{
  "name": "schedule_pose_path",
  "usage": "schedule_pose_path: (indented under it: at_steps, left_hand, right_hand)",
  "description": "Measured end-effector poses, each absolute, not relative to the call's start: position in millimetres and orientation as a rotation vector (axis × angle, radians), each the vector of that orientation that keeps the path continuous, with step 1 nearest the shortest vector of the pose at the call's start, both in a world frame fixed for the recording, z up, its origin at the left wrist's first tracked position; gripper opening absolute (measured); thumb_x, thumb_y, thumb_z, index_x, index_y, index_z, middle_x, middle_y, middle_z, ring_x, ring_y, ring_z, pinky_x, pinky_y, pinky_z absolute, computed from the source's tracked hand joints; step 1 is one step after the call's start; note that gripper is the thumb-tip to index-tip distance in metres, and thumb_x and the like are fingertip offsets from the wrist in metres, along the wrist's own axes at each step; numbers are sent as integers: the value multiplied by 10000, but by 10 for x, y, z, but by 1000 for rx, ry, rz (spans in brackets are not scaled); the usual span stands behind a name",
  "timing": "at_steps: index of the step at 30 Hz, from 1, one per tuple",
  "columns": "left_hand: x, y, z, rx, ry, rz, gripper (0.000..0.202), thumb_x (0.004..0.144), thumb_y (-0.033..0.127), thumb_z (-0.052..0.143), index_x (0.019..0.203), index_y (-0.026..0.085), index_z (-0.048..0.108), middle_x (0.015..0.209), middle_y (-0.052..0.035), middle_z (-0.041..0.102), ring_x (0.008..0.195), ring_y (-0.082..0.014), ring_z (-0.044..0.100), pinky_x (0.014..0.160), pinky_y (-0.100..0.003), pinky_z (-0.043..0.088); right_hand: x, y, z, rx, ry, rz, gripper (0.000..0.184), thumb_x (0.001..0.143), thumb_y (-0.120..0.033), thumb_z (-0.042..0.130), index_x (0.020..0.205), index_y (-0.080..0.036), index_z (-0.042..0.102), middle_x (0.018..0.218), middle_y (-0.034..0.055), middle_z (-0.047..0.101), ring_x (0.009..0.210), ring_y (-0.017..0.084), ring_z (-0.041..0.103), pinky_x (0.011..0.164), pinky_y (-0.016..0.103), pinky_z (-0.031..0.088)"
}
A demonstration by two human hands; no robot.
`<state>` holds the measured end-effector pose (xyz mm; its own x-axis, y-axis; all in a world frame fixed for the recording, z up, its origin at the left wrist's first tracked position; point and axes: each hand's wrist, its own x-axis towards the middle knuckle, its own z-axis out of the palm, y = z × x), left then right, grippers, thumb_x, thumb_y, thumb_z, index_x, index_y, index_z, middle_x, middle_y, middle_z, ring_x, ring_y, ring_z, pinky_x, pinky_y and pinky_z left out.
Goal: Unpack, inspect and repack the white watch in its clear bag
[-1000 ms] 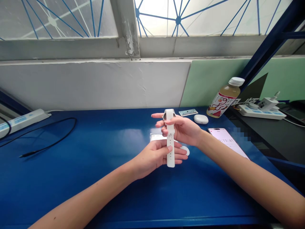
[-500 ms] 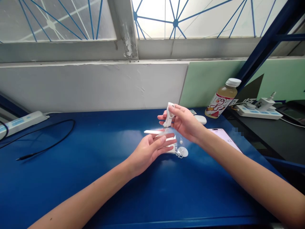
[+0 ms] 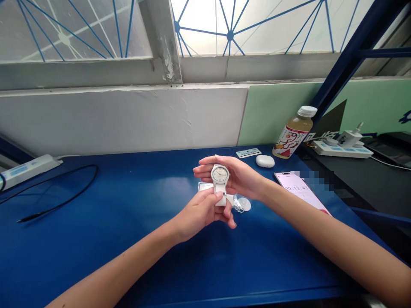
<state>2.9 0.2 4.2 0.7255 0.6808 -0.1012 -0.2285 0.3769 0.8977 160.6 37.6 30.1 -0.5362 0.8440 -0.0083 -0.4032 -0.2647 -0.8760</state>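
A white wristwatch (image 3: 220, 174) is held up over the desk, its round dial facing me. My left hand (image 3: 204, 210) pinches the lower end of its strap between thumb and fingers. Behind the dial lies my right hand (image 3: 239, 173), fingers stretched out to the left; whether it bears any of the watch's weight I cannot tell. On the desk beyond the hands are a clear plastic wrapper (image 3: 204, 186), a small chain (image 3: 238, 208) and a round white tag (image 3: 245, 204), all partly hidden.
A white earbud case (image 3: 265, 161), a printed card (image 3: 248, 152) and a phone showing a timer (image 3: 298, 192) lie to the right. A drink bottle (image 3: 293, 132) stands behind them. Power strips (image 3: 342, 149) and a black cable (image 3: 80, 192) are at the sides of the blue desk (image 3: 96, 248).
The watch has turned dial towards me and come lower. My left hand has closed on its strap, while my right hand has let go of its pinch and spread behind it.
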Motion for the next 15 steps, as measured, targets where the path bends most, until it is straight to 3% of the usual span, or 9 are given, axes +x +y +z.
schedule_pose_path:
  at_steps: [3,6,12,15]
  left_hand:
    - [34,6,49,1017,603,668,275,953,381,579,991,113,631,857,-88,686,733,-197,689,773,-358,531]
    - [43,0,59,1039,713,724,335,934,410,618,1056,99,645,990,-151,727,849,-232,714,841,-376,529]
    - [75,-39,44,1100,676,683,408,931,457,606,1091,85,664,1044,-183,739,1026,-323,700,927,-454,515]
    - [41,-31,34,1242,696,726,377,952,443,567,1101,110,665,1075,-159,728,1022,-307,693,910,-421,518]
  right_hand:
    - [1649,402,319,-616,-1156,1858,228,869,-223,595,1052,-167,718,1089,97,753,1043,215,693,1008,393,480]
    - [1683,411,340,-629,-1167,1776,237,834,-149,611,1044,-165,721,1074,94,756,1076,209,679,1022,388,473]
    - [1656,382,322,-639,-1152,1797,261,852,-168,616,1100,-178,698,1035,82,759,898,177,718,918,362,535]
    - [1627,386,341,-642,-1170,1782,242,888,-210,586,1097,-168,702,1032,95,758,951,192,707,931,366,526]
